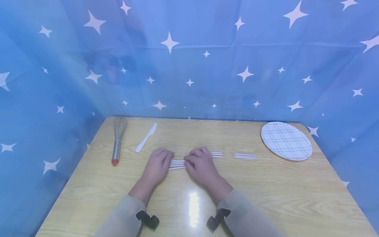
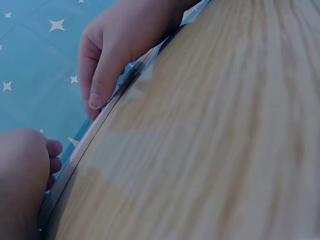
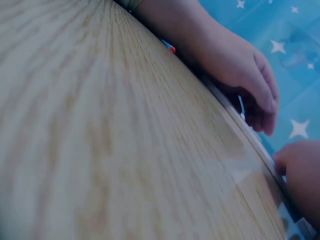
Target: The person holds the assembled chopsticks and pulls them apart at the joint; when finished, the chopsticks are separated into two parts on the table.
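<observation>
Several thin white sticks (image 1: 177, 164) lie side by side on the table between my two hands. My left hand (image 1: 158, 163) is at their left end, its curled fingers and thumb gripping them. Over their right part, my right hand (image 1: 202, 165) holds them with bent fingers, covering part of their length. In the left wrist view the right hand (image 2: 112, 60) points its thumb and fingers down at the tabletop. The right wrist view shows the left hand (image 3: 240, 75) with its fingertips low over the table. More white sticks (image 1: 216, 154) show just beyond the right hand.
Another small group of white sticks (image 1: 244, 156) lies farther right. A checked plate (image 1: 286, 141) sits at the back right. At the back left are a whisk (image 1: 116, 144) with a red end and a white knife (image 1: 146, 137). Blue star-patterned cloth (image 1: 189, 65) surrounds the wooden table (image 1: 296, 197).
</observation>
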`<state>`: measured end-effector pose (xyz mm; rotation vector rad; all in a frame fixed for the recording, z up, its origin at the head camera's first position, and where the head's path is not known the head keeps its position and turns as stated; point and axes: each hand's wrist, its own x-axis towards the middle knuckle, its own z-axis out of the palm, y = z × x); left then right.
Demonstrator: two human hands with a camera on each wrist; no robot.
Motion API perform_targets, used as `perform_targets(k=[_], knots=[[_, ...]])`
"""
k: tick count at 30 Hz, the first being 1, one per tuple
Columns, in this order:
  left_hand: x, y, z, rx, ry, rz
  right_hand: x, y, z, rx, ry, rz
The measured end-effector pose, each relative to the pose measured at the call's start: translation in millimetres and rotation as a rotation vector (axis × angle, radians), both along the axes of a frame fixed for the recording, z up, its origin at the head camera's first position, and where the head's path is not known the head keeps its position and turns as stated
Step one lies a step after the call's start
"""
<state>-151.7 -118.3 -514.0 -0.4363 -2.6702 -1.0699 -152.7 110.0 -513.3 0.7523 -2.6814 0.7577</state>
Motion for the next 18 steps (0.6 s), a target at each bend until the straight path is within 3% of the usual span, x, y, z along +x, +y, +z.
perform_targets(k=[9,18], knots=[[-0.7,-2.3,-2.1,-0.038,-0.030,-0.044,1.6,0.2,4.1,0.046,0.004,-0.005],[-1.4,-3.7,-3.8,-0.055,0.045,-0.090,2.3,-2.1,4.8,0.042,-0.049,-0.022]])
